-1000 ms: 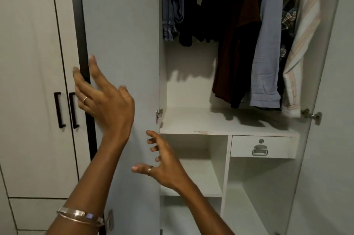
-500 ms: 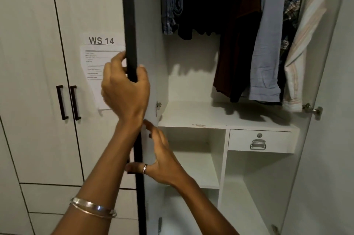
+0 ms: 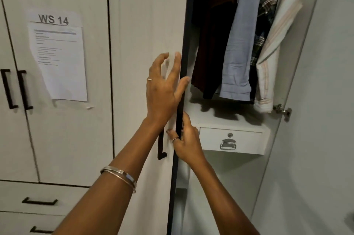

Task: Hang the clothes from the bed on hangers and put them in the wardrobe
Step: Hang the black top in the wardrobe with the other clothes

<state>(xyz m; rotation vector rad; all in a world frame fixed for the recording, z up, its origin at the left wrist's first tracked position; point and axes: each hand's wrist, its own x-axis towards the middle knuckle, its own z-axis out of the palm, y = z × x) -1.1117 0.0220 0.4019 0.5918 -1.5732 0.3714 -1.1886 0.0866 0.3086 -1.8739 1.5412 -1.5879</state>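
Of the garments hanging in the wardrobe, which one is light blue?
The light blue garment, hanging between the dark maroon garment and the plaid shirt; it alone is plain pale blue.

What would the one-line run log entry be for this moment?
phase: closing wardrobe | left hand: open, on door front | right hand: grips door edge | clothes: hung inside
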